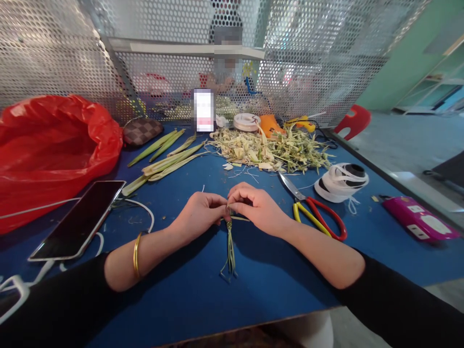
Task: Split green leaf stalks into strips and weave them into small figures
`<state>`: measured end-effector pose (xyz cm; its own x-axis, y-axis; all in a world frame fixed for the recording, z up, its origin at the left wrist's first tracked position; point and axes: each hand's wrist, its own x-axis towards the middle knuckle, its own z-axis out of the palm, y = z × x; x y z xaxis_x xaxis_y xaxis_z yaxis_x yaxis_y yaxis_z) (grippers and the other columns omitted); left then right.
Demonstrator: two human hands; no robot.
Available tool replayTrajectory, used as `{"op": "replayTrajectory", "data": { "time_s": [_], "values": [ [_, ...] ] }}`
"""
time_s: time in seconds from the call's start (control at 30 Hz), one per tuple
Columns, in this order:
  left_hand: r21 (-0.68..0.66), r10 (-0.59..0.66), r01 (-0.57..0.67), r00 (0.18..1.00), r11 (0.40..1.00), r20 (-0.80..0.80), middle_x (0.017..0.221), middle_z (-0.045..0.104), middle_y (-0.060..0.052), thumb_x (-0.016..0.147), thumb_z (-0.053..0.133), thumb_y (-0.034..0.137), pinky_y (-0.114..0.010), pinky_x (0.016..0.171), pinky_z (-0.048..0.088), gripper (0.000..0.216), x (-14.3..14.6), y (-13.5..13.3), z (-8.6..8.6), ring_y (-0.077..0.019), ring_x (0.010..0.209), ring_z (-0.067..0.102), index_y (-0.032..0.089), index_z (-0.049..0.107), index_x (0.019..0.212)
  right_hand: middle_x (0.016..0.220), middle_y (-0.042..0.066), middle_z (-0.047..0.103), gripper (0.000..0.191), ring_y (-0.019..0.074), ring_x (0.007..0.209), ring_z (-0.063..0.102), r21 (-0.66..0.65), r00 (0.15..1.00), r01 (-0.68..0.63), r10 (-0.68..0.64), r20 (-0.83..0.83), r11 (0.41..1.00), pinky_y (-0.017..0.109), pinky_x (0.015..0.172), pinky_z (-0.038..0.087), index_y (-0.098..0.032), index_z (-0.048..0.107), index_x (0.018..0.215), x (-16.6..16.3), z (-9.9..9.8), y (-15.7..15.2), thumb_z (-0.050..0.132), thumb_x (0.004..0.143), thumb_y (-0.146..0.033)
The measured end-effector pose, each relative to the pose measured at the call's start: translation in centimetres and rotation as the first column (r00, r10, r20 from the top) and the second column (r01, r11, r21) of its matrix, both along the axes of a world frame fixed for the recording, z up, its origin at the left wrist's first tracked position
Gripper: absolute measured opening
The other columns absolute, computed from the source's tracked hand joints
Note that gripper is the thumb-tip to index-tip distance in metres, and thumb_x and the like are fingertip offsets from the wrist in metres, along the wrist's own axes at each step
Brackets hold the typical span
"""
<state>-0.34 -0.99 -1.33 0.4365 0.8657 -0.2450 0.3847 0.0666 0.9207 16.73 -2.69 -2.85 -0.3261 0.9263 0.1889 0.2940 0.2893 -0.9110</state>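
Note:
Both hands meet at the middle of the blue table (174,299), pinching a small braided bundle of green plant strips (230,246). My left hand (205,212) grips the bundle's top from the left, thumb and fingertips pressed together. From the right, my right hand (253,208) pinches at the same spot, its fingertips touching those of the left. Below the fingers the bundle narrows into a woven part, then hangs toward me in loose, thin strands with curled ends. A pale strip sticks out to the right beneath my right hand. The fingertips hide the bundle's top.
Red-and-yellow-handled scissors (319,217) lie right of my hands, near a spool of white ribbon (340,182). Behind are a pile of plant scraps (268,150) and long green leaves (174,162). A phone (79,220) with cables and a red plastic bag (61,145) occupy the left.

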Motion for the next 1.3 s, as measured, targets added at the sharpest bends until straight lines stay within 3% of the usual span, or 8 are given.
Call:
{"op": "replayTrajectory", "data": {
  "time_s": [0.33, 0.53, 0.63, 0.73, 0.87, 1.0, 1.17, 1.3],
  "values": [
    [-0.029, -0.151, 0.150, 0.988, 0.988, -0.030, 0.064, 0.066, -0.002, 0.073, 0.061, 0.029, -0.021, 0.051, 0.035, 0.017, -0.5, 0.4, 0.4, -0.0091, 0.054, 0.049, 0.016, 0.071, 0.069, 0.080, 0.001, 0.058, 0.008, 0.0115, 0.069, 0.054, -0.183, 0.989, 0.063, -0.086, -0.117, 0.981, 0.028, 0.068, 0.046, -0.016, 0.062, 0.075, -0.4, -0.4, 0.0, 0.058, 0.079, -0.022],
    [-0.039, -0.086, 0.085, 0.996, 0.996, -0.023, 0.056, 0.062, 0.000, 0.072, 0.065, 0.040, -0.020, 0.047, 0.032, 0.026, -0.4, 0.2, 0.2, -0.0080, 0.049, 0.044, 0.016, 0.068, 0.061, 0.069, 0.000, 0.059, 0.010, 0.0109, 0.064, 0.054, -0.241, 0.979, 0.056, -0.100, -0.176, 0.969, 0.026, 0.064, 0.045, -0.016, 0.063, 0.080, -0.4, 0.0, 0.0, 0.055, 0.081, -0.023],
    [-0.097, -0.019, 0.023, 0.999, 0.995, 0.040, 0.059, 0.063, 0.000, 0.072, 0.065, 0.040, -0.020, 0.045, 0.030, 0.026, -0.3, 0.2, -0.1, -0.0067, 0.048, 0.043, 0.015, 0.066, 0.063, 0.065, -0.001, 0.057, 0.019, 0.0109, 0.062, 0.054, -0.169, 0.980, 0.142, -0.163, -0.116, 0.975, 0.026, 0.064, 0.043, -0.017, 0.065, 0.091, 0.1, 0.3, 0.1, 0.049, 0.086, -0.025],
    [-0.141, 0.021, -0.010, 0.997, 0.990, 0.076, 0.062, 0.064, -0.001, 0.071, 0.066, 0.039, -0.019, 0.045, 0.029, 0.025, -0.3, 0.4, -0.2, -0.0063, 0.048, 0.043, 0.015, 0.067, 0.067, 0.067, -0.001, 0.057, 0.016, 0.0106, 0.059, 0.052, -0.067, 0.983, 0.182, -0.183, -0.003, 0.981, 0.026, 0.060, 0.040, -0.018, 0.065, 0.086, 0.8, 0.5, 0.0, 0.054, 0.086, -0.029],
    [-0.148, 0.024, -0.010, 0.995, 0.989, 0.094, 0.061, 0.062, -0.002, 0.074, 0.063, 0.038, -0.020, 0.045, 0.030, 0.026, -0.4, 0.5, -0.2, -0.0069, 0.049, 0.044, 0.014, 0.065, 0.063, 0.081, 0.001, 0.058, 0.013, 0.0107, 0.064, 0.051, 0.173, 0.979, 0.087, -0.116, 0.165, 0.981, 0.025, 0.062, 0.040, -0.019, 0.063, 0.079, 1.1, 0.5, -0.4, 0.068, 0.078, -0.031],
    [-0.150, 0.013, 0.002, 0.995, 0.989, 0.097, 0.057, 0.059, 0.000, 0.074, 0.063, 0.036, -0.019, 0.044, 0.028, 0.026, -0.4, 0.5, 0.0, -0.0064, 0.048, 0.043, 0.015, 0.063, 0.059, 0.089, 0.003, 0.057, 0.005, 0.0122, 0.070, 0.052, 0.338, 0.942, -0.011, -0.104, 0.320, 0.941, 0.027, 0.067, 0.040, -0.020, 0.062, 0.085, 0.9, 0.1, -0.6, 0.062, 0.083, -0.025],
    [-0.140, 0.030, -0.018, 0.996, 0.990, 0.081, 0.054, 0.058, 0.000, 0.074, 0.063, 0.034, -0.019, 0.042, 0.029, 0.025, -0.2, 0.4, 0.2, -0.0062, 0.046, 0.041, 0.015, 0.062, 0.058, 0.086, 0.005, 0.056, 0.012, 0.0153, 0.077, 0.052, 0.417, 0.892, -0.068, -0.132, 0.433, 0.906, 0.028, 0.070, 0.038, -0.018, 0.058, 0.082, 0.6, 0.0, -0.5, 0.049, 0.090, -0.018],
    [-0.120, 0.045, -0.034, 0.994, 0.992, 0.096, 0.062, 0.061, 0.000, 0.071, 0.066, 0.038, -0.017, 0.042, 0.031, 0.023, -0.4, 0.5, -0.2, -0.0057, 0.048, 0.043, 0.015, 0.066, 0.071, 0.084, 0.003, 0.053, 0.010, 0.0132, 0.071, 0.049, 0.352, 0.912, 0.001, -0.145, 0.383, 0.936, 0.026, 0.065, 0.036, -0.018, 0.053, 0.079, 0.7, 0.0, -0.5, 0.050, 0.089, -0.019]
  ]
}}
